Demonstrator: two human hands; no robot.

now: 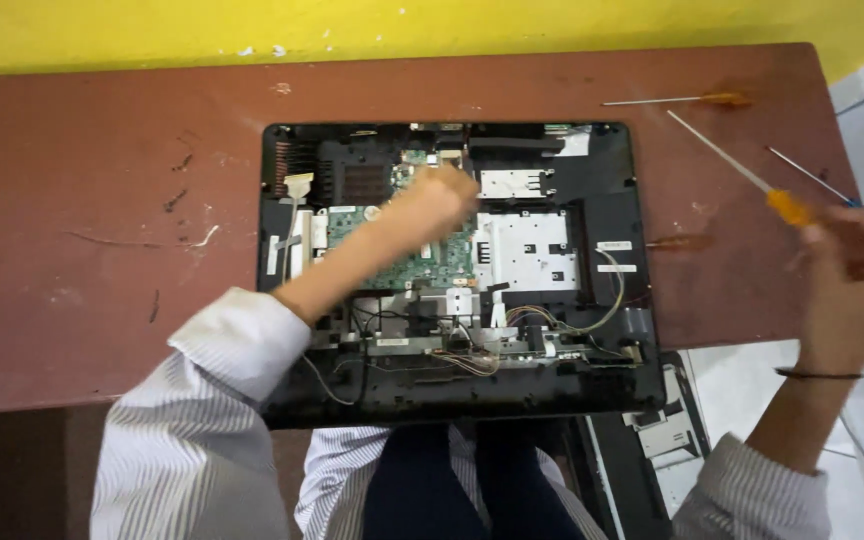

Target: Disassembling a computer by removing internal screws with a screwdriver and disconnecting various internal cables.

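Worktop (102, 200), reddish-brown, is carrying an opened laptop chassis (452, 270) lying at centre w/ its front edge hanging over the near side. Cover's already off: green mainboard (422, 260), silver shield plate (527, 250), copper heatsink fins (287, 160) and loose wires (472, 355) are all showing; board and plates are still sitting in place, so strip-down looks approx. halfway. Left hand (437, 200) is reaching over the mainboard's top edge, fingers bunched, blurred, can't tell if pinching anything. Right hand (852, 275) is gripping an orange-handled screwdriver (752, 180), shaft pointing up-left. Two more screwdrivers are lying nearby: one (672, 100) beyond it, a thin blue one (812, 177) beside it.
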